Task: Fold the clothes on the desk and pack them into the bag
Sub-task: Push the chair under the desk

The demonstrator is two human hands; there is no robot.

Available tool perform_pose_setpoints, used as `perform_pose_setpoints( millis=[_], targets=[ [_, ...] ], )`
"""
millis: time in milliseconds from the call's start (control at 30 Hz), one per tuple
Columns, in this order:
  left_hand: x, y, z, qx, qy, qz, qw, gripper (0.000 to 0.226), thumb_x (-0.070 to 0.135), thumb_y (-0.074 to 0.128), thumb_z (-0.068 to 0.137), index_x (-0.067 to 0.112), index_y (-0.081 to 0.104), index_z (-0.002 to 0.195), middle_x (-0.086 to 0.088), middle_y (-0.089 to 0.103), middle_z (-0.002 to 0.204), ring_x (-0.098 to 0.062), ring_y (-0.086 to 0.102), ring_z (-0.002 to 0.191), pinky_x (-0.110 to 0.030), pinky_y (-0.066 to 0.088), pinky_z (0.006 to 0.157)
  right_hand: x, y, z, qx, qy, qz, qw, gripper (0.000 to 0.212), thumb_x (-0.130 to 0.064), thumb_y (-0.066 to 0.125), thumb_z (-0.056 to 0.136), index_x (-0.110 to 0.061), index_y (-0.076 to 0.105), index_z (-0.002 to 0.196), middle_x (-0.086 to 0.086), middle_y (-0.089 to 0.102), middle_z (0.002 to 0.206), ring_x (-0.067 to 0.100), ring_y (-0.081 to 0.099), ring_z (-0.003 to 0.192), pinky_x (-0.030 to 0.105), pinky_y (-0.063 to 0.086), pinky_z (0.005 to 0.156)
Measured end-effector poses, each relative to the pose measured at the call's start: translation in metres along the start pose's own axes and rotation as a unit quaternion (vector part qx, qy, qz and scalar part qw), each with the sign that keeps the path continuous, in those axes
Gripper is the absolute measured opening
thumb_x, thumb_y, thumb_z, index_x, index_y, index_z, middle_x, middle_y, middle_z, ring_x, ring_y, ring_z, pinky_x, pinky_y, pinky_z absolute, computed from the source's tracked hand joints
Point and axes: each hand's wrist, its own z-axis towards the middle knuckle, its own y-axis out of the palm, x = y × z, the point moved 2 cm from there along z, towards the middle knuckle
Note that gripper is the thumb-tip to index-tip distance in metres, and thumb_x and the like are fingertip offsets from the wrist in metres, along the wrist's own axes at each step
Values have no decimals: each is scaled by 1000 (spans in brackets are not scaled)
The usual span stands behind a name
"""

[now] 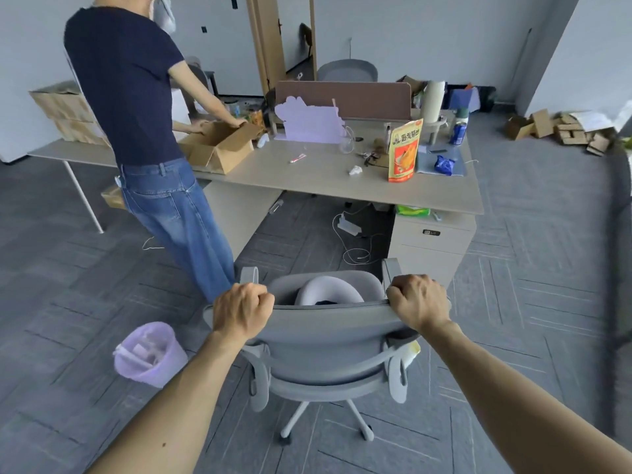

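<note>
Grey-blue and flat, a sheet (425,164) at the right end of the long beige desk (307,176) may be cloth or mat; you cannot tell at this distance. Your left hand (241,311) and right hand (419,299) both curl tightly over the top edge of the grey fabric office chair (325,336), whose backrest half hides a pale ring cushion (328,289). Grey carpet tiles (102,268) cover the floor around you.
</note>
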Motion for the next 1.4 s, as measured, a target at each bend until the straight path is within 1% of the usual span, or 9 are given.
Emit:
perform_pose_setpoints(
  millis=[167,300,433,533,600,700,867,1100,1400],
  targets=[
    [-13,16,80,5,19,0,1000,38,34,33,75,6,57,64,-14,64,71,-32,51,67,-33,25,54,-8,13,71,8,16,-6,1000,36,-40,32,68,-13,53,59,9,53,60,33,47,60,31,30,52],
    [-30,25,148,3,39,3,999,35,34,33,74,9,54,63,-13,63,72,-29,45,67,-33,23,55,-19,29,126,23,26,-15,999,44,-42,31,68,-10,61,64,11,58,60,33,52,58,29,29,49],
    [-47,35,213,-13,49,-8,999,31,34,32,73,10,47,59,-12,62,68,-32,48,64,-33,24,54,-34,42,178,33,42,-16,998,41,-42,30,67,-9,52,57,12,54,56,34,50,54,27,23,47],
    [-54,42,258,-26,67,-26,997,28,33,34,72,14,35,52,-5,47,55,-31,45,59,-32,23,54,-42,49,217,36,52,-5,998,38,-45,23,62,-13,40,51,11,51,54,34,49,53,27,21,46],
    [-56,45,288,-26,78,-35,996,28,33,35,72,14,35,52,-3,43,54,-30,43,58,-31,23,54,-44,54,243,39,65,2,997,39,-43,25,62,-11,43,52,12,52,54,34,49,54,27,22,46],
    [-61,54,333,-12,82,-29,996,28,33,35,72,12,41,54,-7,50,58,-32,42,59,-32,24,54,-47,64,278,41,79,1,996,41,-41,28,64,-9,50,55,13,53,55,35,49,55,28,26,46],
    [-68,71,404,4,92,-15,996,38,34,34,72,9,63,67,-12,64,70,-29,43,63,-31,25,55,-49,74,335,43,93,-7,995,30,-36,35,68,-10,40,53,9,41,51,35,44,52,27,20,45],
    [-49,84,487,0,97,-28,995,35,33,34,72,7,55,61,-11,58,63,-31,45,64,-33,28,55,-36,78,414,60,98,-21,993,37,-37,35,69,-8,58,64,16,58,66,36,53,65,30,26,53],
    [-46,94,548,38,110,-33,993,37,36,33,71,8,57,62,-12,62,62,-39,55,61,-30,26,54,-26,85,477,67,91,-6,994,28,-37,35,69,-12,43,59,14,60,68,39,54,67,31,26,53]
  ],
)
